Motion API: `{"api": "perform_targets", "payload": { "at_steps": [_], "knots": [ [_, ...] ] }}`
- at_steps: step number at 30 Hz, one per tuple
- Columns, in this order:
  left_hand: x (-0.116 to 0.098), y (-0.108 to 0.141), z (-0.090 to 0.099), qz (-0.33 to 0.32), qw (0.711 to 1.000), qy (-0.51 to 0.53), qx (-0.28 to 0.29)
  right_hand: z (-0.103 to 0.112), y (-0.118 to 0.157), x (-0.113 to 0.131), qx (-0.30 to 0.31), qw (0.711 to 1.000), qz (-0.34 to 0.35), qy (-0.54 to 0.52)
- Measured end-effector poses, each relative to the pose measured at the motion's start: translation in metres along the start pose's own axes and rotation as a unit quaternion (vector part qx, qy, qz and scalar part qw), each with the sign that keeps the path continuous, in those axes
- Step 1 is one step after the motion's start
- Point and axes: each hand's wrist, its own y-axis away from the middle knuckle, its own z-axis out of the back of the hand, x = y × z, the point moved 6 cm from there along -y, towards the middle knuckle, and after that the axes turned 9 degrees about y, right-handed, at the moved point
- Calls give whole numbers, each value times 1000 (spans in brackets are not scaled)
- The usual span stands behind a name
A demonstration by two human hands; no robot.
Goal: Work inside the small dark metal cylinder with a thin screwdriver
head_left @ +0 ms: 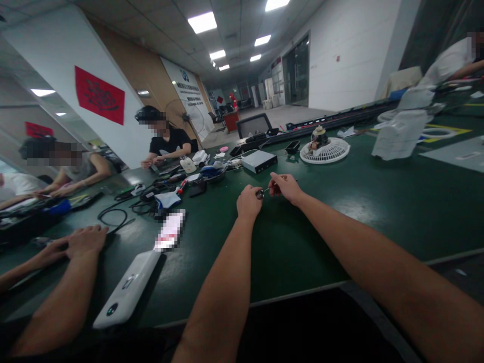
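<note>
Over the green table, my left hand [249, 202] is closed around a small dark part with a shiny rim [259, 194], much of it covered by the fingers. My right hand [286, 188] pinches a thin screwdriver-like tool [266, 189]. Its slim metal shaft points left at the small part; whether the tip touches it I cannot tell. The two hands are close together, a short gap apart. Just beyond them sits a silver-grey metal box [259, 161]. A white fan grille with a motor on it [325, 151] lies behind my right hand.
A white power bank [128, 287] and a lit phone [171, 231] lie to the left, beside a co-worker's hands [85, 239]. Cables and tools [151, 194] clutter the far left. White plastic wrapping [399, 133] stands at the right. Other people sit around the table.
</note>
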Motion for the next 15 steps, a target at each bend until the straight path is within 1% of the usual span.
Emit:
{"api": "perform_targets", "payload": {
  "at_steps": [3, 5, 6, 9, 12, 15],
  "knots": [
    [2, 1, 6, 15, 1000, 1, -25, -6, 1, -3, 36, 998, -31, -40],
    [3, 2, 7, 22, 999, 0, -22, -7, 2, -5, 50, 997, -49, -38],
    [3, 2, 6, 22, 1000, -2, -14, -7, 1, -5, 49, 998, -45, -23],
    [0, 2, 1, 12, 1000, -9, 11, -4, 0, -1, 15, 999, 7, 37],
    [-2, 1, 0, 4, 1000, -13, 10, -1, 1, 4, -28, 996, 53, 66],
    [-2, 1, 1, -2, 1000, -21, 9, 4, 2, 9, -66, 992, 71, 76]
  ]
}}
